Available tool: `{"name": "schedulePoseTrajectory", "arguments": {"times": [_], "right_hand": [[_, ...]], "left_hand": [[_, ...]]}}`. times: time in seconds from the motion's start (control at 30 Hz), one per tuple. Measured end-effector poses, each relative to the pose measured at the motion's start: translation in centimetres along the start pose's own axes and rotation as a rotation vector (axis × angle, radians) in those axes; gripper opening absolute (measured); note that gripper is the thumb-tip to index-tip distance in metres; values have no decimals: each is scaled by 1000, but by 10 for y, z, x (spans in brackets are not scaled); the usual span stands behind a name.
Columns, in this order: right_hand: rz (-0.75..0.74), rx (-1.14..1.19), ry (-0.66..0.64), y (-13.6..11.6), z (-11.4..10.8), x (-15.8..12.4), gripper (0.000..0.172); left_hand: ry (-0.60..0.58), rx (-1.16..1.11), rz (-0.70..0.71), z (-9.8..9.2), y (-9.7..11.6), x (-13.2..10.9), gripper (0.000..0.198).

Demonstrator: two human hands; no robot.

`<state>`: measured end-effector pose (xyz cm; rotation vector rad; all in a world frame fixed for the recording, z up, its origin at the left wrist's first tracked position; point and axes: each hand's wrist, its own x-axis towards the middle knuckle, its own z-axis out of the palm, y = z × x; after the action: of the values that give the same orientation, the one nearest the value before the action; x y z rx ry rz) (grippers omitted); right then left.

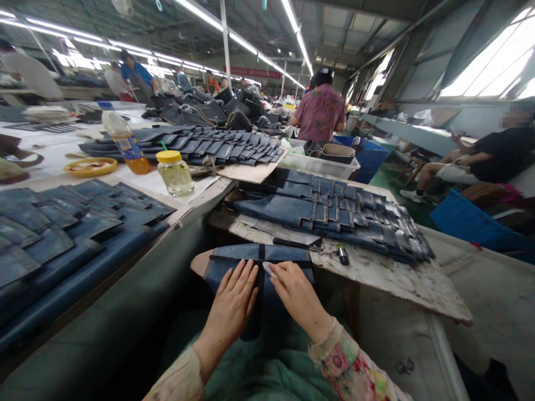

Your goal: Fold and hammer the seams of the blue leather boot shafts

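Note:
In front of me is a dark blue leather-like piece (pixel 238 252) with black strips crossing on it, its pointed left end resting over a tan board (pixel 200 263). My left hand (pixel 236 292) lies flat on the piece, fingers stretched out just left of the upright black strip. Closed around a small whitish flat tool (pixel 268 269), my right hand (pixel 298 295) presses near the crossing of the strips. The exact kind of tool cannot be made out. Part of the piece is hidden beneath both hands.
Overlapping blue pieces (pixel 334 209) cover the worktop (pixel 401 284) at right, near a small dark bottle (pixel 343 254). More blue pieces (pixel 54 223) lie at left. A yellow-lidded jar (pixel 175 174), drink bottle (pixel 127 145) and yellow dish (pixel 90 166) stand behind. A person (pixel 321 108) works ahead.

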<state>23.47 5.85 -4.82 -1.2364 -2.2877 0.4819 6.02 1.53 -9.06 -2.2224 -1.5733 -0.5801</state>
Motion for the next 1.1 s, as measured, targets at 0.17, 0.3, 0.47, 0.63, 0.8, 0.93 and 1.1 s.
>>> {"name": "schedulePoseTrajectory", "arguments": {"times": [0.17, 0.3, 0.47, 0.63, 0.8, 0.93, 1.1], "right_hand": [[-66, 23, -115, 5, -12, 12, 29], [-155, -31, -289, 8, -26, 29, 29], [-190, -37, -371, 10, -33, 42, 27], [-192, -98, -338, 7, -30, 38, 27], [-181, -109, -256, 4, -20, 31, 29], [-158, -212, -213, -1, -12, 30, 33], [-149, -332, -241, -5, -7, 38, 37]], "left_hand": [[17, -83, -68, -2, -1, 3, 38], [-56, -164, -179, -9, -2, 23, 28], [-179, -271, -189, -16, -6, 45, 20], [-153, -317, -49, -9, -15, 38, 24], [-73, -277, 76, -1, -19, 30, 31], [-60, -255, 92, 0, -18, 32, 31], [-77, -250, 66, -3, -16, 38, 29]]}}
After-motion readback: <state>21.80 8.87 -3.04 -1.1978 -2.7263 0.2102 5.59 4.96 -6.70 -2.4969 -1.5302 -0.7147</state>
